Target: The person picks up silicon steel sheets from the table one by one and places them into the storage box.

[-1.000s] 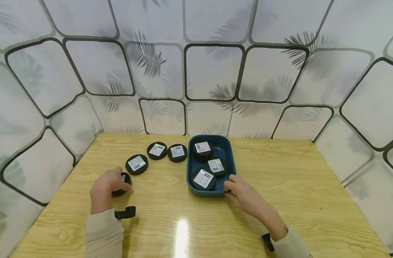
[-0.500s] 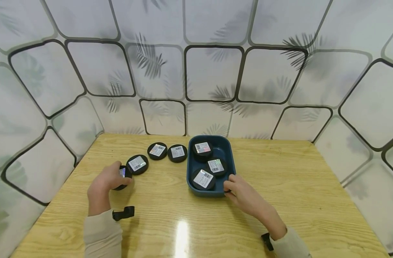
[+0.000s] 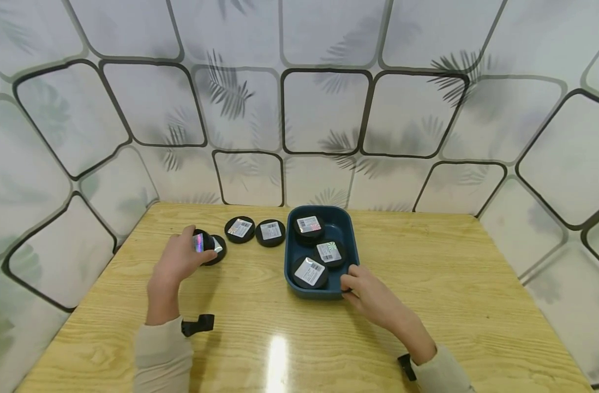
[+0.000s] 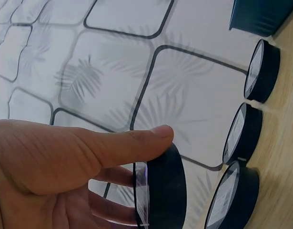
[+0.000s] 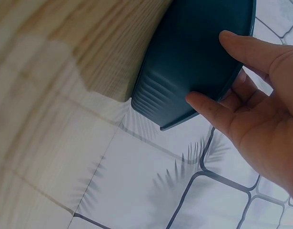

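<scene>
My left hand (image 3: pixel 175 262) pinches a black disc-shaped case (image 4: pixel 167 183) with a shiny label, thumb on one side and fingers on the other. It hangs tilted above the table, partly covering a flat labelled black disc (image 3: pixel 221 251) in the head view. Two more black discs, one to the left (image 3: pixel 239 230) and one beside the bin (image 3: pixel 270 233), lie along the back. With my right hand (image 3: pixel 373 299) I grip the near right corner of a dark blue rectangular bin (image 3: pixel 337 225). Its wall (image 5: pixel 184 62) shows between thumb and fingers in the right wrist view.
Inside the bin are several black discs with white labels, one at the back (image 3: pixel 309 225), one in the middle (image 3: pixel 330 254) and one at the front (image 3: pixel 310 273). A patterned curtain (image 3: pixel 324 109) surrounds the wooden table (image 3: pixel 427 262) at the back and sides.
My left hand has lifted its disc from the table's left side and carried it away from me and slightly right, over the nearest lying disc. My right hand and the bin have stayed put.
</scene>
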Demonstrator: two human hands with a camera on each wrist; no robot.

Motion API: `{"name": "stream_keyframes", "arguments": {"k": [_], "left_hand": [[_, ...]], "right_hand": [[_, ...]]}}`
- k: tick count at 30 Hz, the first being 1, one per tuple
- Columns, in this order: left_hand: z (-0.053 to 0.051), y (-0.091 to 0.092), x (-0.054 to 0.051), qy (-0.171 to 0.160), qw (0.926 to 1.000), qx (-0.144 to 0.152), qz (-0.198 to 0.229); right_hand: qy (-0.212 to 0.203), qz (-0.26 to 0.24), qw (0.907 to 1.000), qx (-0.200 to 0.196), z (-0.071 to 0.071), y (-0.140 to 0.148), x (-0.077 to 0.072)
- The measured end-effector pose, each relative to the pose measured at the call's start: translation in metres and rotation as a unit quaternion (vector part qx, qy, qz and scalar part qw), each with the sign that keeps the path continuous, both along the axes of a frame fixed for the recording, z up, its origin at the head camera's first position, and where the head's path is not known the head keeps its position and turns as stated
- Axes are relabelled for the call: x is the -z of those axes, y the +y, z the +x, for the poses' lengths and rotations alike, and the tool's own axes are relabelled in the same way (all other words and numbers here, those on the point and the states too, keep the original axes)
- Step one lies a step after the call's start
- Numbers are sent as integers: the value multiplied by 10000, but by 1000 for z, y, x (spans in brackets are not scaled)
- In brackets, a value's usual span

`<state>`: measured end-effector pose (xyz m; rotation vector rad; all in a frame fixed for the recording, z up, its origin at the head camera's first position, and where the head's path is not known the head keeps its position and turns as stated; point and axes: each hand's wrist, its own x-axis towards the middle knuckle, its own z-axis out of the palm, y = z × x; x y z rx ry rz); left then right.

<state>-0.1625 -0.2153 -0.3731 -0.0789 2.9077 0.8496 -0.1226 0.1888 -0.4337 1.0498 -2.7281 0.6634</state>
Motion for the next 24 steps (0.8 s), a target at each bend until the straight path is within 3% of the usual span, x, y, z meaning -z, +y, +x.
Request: {"name": "stream_keyframes", "arguments": {"k": [10,16,24], "left_hand": [[-6,36,2,490,9985,135,213],[-5,68,-1,608,9967,479,249],[-3,111,6,1128,9889,930,252]], "right_hand": [[38,3,10000,-44,1,0,1],[95,-20,9999,-41,0,1,1],[-62,11,10000,-24,-1,0,1]]}}
